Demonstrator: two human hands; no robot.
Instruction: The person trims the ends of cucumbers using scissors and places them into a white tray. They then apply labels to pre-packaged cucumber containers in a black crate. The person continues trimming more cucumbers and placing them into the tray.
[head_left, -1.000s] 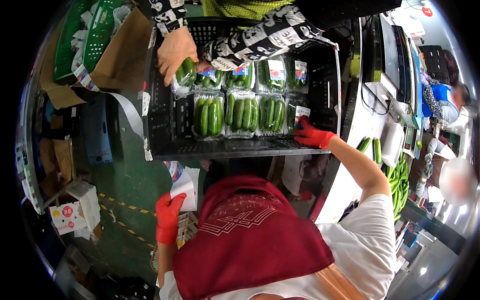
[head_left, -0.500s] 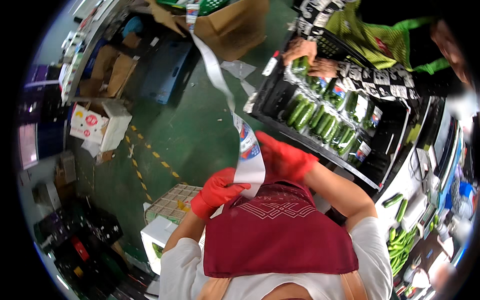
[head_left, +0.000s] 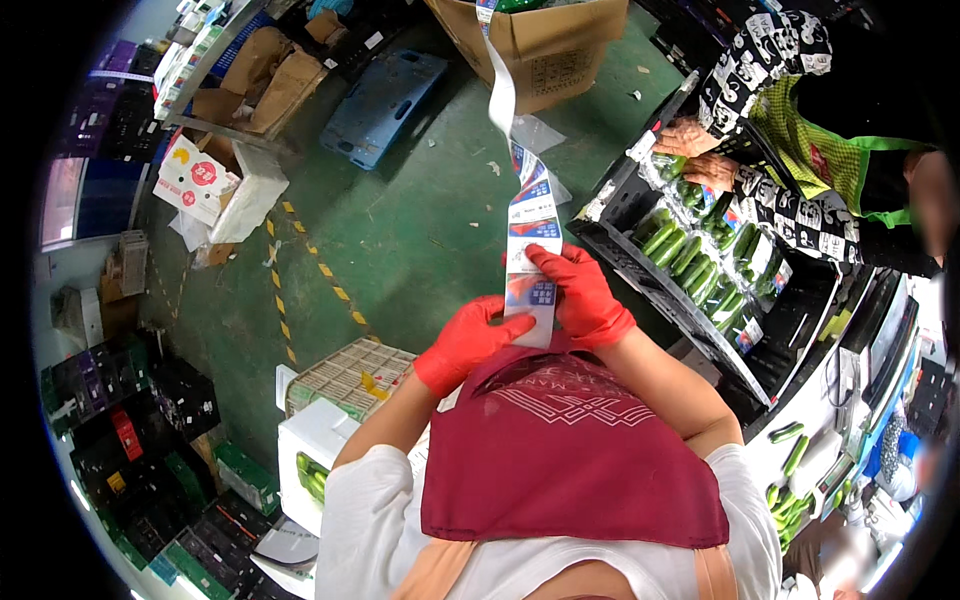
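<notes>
A long strip of printed labels [head_left: 533, 212], white with blue and red parts, hangs between me and a cardboard box farther off. My left hand [head_left: 468, 343], in a red glove, pinches the strip's near end from its left edge, thumb on top. Red-gloved too, my right hand [head_left: 585, 297] grips the strip's right side a little higher, with fingers laid over a label. The near end of the strip lies just above my maroon apron [head_left: 570, 460].
At the right, a co-worker's hands [head_left: 708, 170] rest on packed cucumbers in a black crate [head_left: 800, 330]. Loose cucumbers [head_left: 790, 500] lie on the table beyond. A cardboard box [head_left: 560, 60], blue plastic lid [head_left: 385, 105] and beige crate [head_left: 345, 375] stand on the green floor.
My right hand, blurred and off the strip before, is now on it. The left hand has moved slightly right and up, and more printed labels show near my hands. The view has shifted.
</notes>
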